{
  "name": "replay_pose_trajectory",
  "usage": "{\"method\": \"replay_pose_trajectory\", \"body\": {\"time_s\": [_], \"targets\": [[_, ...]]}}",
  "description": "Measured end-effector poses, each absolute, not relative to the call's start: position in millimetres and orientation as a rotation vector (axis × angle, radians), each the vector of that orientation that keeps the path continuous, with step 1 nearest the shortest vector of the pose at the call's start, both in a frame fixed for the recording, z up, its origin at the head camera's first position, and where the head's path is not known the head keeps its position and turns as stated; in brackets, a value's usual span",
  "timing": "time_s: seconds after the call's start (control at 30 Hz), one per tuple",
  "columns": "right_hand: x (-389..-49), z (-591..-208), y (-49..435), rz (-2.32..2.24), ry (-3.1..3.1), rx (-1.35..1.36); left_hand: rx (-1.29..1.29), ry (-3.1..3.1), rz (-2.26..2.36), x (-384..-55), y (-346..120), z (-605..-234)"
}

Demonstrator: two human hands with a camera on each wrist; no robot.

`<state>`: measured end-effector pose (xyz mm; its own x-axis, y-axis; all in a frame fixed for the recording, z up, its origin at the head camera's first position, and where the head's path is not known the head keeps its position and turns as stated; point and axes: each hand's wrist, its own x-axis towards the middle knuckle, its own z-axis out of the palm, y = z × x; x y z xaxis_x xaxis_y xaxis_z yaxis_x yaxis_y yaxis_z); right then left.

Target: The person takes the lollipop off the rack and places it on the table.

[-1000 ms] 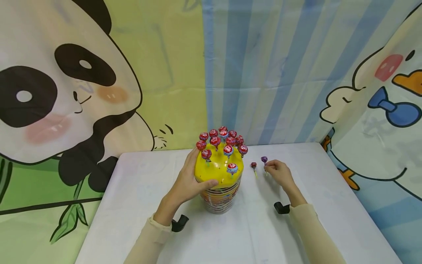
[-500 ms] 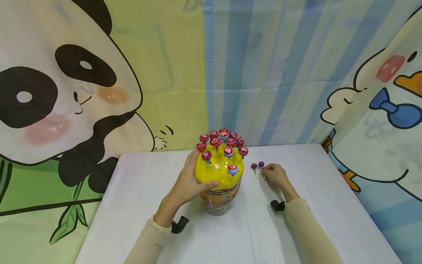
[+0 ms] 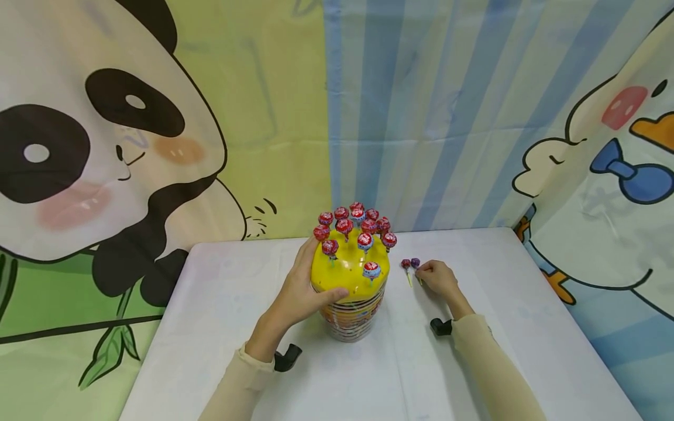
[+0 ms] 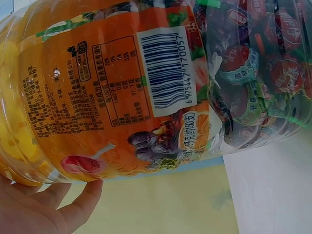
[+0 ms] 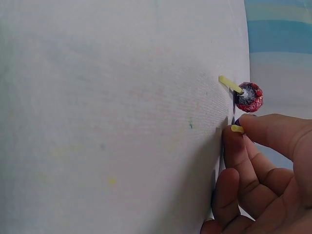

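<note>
A clear jar with a yellow lid (image 3: 344, 275) stands on the table, several red-wrapped lollipops (image 3: 344, 227) poking up from the lid. My left hand (image 3: 300, 292) grips the jar near its top, thumb over the lid's front edge. In the left wrist view the jar's orange label (image 4: 112, 97) and the wrapped lollipops (image 4: 243, 63) inside show. To the jar's right, my right hand (image 3: 439, 279) pinches the stick of a purple lollipop (image 3: 415, 262), close to the tabletop. Just left of it lies a red lollipop (image 3: 405, 264) with a yellow stick (image 5: 229, 84).
The white table (image 3: 242, 280) ends at a striped cloth backdrop (image 3: 421, 117) behind and a panda-printed cloth (image 3: 200, 146) on the left. A duck print (image 3: 605, 222) hangs at the right. Black wrist mounts (image 3: 287, 358) stick out from both forearms.
My right hand has moved left and slightly down with the purple lollipop, bringing it beside the red one. The left hand and jar have stayed in place.
</note>
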<state>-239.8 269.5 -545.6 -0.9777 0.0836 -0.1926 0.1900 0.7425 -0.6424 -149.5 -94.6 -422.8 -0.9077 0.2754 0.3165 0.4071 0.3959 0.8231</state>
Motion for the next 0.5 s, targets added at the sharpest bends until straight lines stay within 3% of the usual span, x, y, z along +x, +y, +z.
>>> {"method": "replay_pose_trajectory", "body": {"time_s": [0.5], "targets": [[-234.5,-543.2,271.1,-1.136,2.846,0.178,-0.624,-2.511,-1.541,-150.2,-95.0,-424.6]]}}
